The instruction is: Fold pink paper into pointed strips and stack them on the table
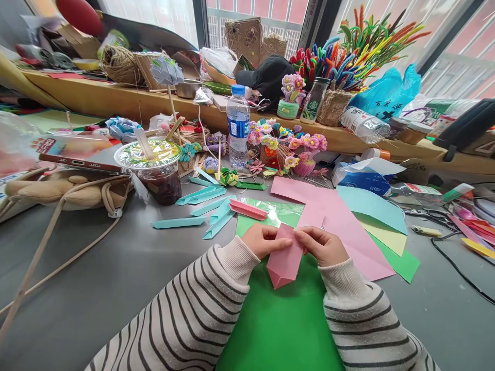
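A folded strip of pink paper (285, 260), with a pointed lower end, is held up between both hands. My left hand (263, 240) pinches its left side, thumb across the front. At its upper right edge, my right hand (322, 245) grips it between thumb and fingers. Beneath lies a green sheet (286, 324). Just beyond the hands, a folded pink strip (248, 209) rests by a clear-wrapped green packet (290, 210). Several folded light-blue strips (201, 196) are scattered to the left. Larger pink paper (348, 232) spreads out to the right.
A lidded cup of dark drink (158, 178) with a straw stands at left, beside a bag with a cord (77, 193). Behind the strips stands a water bottle (238, 129) near pink yarn flowers (309, 144). A black cable (456, 263) runs along the right.
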A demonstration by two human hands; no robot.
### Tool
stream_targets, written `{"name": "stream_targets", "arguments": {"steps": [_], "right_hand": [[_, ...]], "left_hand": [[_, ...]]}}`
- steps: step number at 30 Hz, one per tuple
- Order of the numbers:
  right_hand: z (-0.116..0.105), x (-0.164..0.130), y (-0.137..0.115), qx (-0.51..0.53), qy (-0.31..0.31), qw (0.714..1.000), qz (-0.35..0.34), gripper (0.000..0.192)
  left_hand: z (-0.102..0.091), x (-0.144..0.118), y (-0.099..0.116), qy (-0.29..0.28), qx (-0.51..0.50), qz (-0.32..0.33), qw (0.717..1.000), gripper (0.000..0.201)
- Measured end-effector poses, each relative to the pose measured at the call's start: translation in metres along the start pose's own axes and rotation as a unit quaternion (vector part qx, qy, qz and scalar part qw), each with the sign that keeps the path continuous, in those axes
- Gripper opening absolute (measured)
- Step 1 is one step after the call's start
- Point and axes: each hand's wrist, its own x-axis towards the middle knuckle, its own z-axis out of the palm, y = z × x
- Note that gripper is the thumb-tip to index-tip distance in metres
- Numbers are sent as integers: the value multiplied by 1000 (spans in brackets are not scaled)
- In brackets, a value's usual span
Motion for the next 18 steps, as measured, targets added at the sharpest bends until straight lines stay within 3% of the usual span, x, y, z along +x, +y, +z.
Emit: {"name": "stream_targets", "arguments": {"steps": [6,9,13,16,18], "right_hand": [[4,-2,1,-21,-3,1000,-13,28],[6,-3,3,-96,1,994,-46,30],[3,-2,6,-256,-11,955,-150,28],[3,-1,8,-315,-37,922,-222,28],[4,-1,9,-337,-23,908,-250,29]], "left_hand": [[5,-1,2,3,33,-2,999,29],[6,-2,3,11,56,-3,998,29],[4,-2,2,-6,72,8,997,28],[2,-2,2,-25,63,6,998,27],[2,-2,2,-34,56,4,998,27]]}}
